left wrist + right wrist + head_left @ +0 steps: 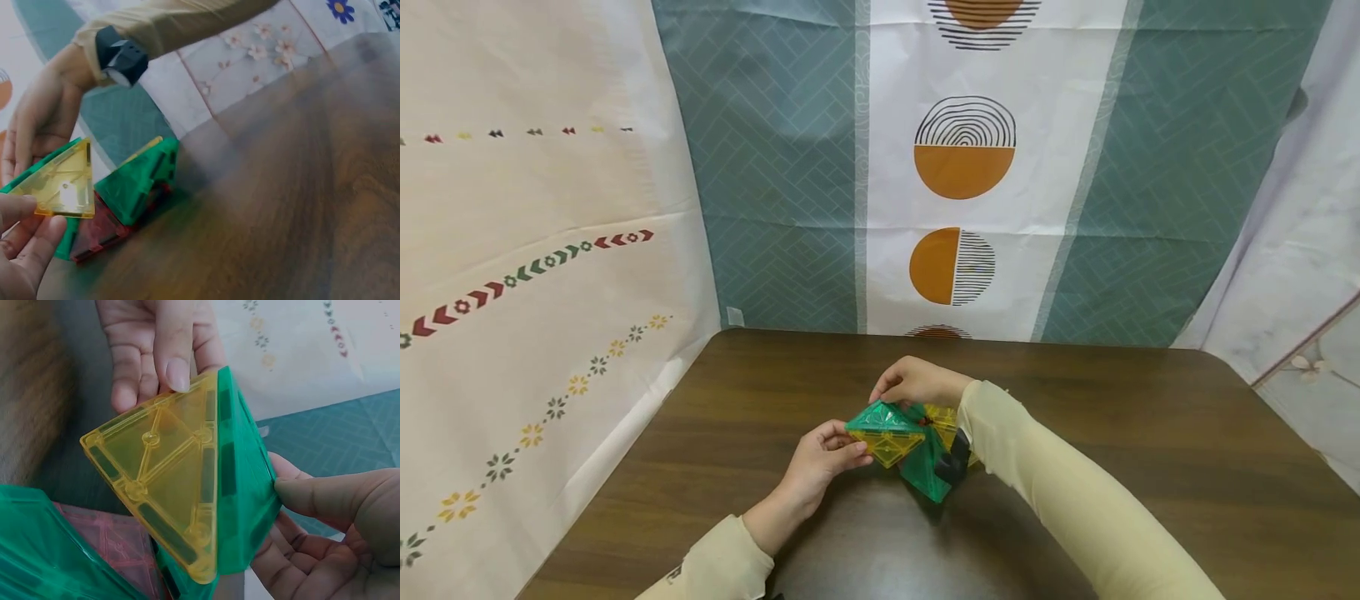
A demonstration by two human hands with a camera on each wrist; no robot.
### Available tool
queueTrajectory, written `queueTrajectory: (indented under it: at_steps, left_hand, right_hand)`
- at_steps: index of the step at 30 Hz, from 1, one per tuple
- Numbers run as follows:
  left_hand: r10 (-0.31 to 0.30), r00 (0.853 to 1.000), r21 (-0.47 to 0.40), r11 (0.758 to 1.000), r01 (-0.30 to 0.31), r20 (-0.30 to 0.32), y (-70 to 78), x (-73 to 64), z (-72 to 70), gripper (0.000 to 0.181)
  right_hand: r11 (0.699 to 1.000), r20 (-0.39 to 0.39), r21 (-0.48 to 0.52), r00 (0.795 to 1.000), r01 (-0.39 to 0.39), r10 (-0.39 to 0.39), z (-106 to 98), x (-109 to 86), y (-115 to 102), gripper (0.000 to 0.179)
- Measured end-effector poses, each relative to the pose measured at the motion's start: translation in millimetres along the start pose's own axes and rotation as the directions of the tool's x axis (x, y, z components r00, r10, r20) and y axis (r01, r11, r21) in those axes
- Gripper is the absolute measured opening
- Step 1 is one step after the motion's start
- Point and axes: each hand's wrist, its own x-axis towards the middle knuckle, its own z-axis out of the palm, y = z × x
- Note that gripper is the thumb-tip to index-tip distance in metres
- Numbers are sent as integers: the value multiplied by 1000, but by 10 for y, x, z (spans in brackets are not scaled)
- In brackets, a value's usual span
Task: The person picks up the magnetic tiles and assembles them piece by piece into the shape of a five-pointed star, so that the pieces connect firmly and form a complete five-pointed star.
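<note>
A yellow triangular magnetic tile point(165, 456) meets a green triangular magnetic tile point(245, 481) along one edge, forming a tilted point. My left hand point(823, 461) pinches the yellow tile at its left corner, thumb in front in the head view. From above, my right hand point(925, 383) holds the green tile between thumb and fingers. Just behind and to the right is the rest of a tile build: another green tile point(134, 187), a red tile point(97, 231) and a yellow tile point(940, 419), partly hidden by the right wrist.
The brown wooden table point(760, 392) stretches out around the hands. A patterned curtain point(775, 167) hangs at its back edge, and a cream cloth point(535, 250) with printed motifs hangs along the left side. A black wrist camera point(953, 460) sits close beside the build.
</note>
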Motion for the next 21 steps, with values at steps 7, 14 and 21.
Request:
queueTrajectory:
  at_steps: [7, 14, 21]
  left_hand:
    - [-1, 997, -5, 1000, 1, -75, -91, -5, -23, 14]
    - [-1, 991, -8, 1000, 0, -135, -128, -11, -34, 15]
    - [0, 983, -6, 1000, -1, -185, -174, 3, -6, 12]
  right_hand:
    - [996, 12, -85, 1000, 7, -6, 45, 136, 1, 18]
    - [990, 13, -138, 1000, 13, -11, 80, 226, 31, 18]
    - [964, 19, -265, 999, 39, -35, 126, 289, 68, 18]
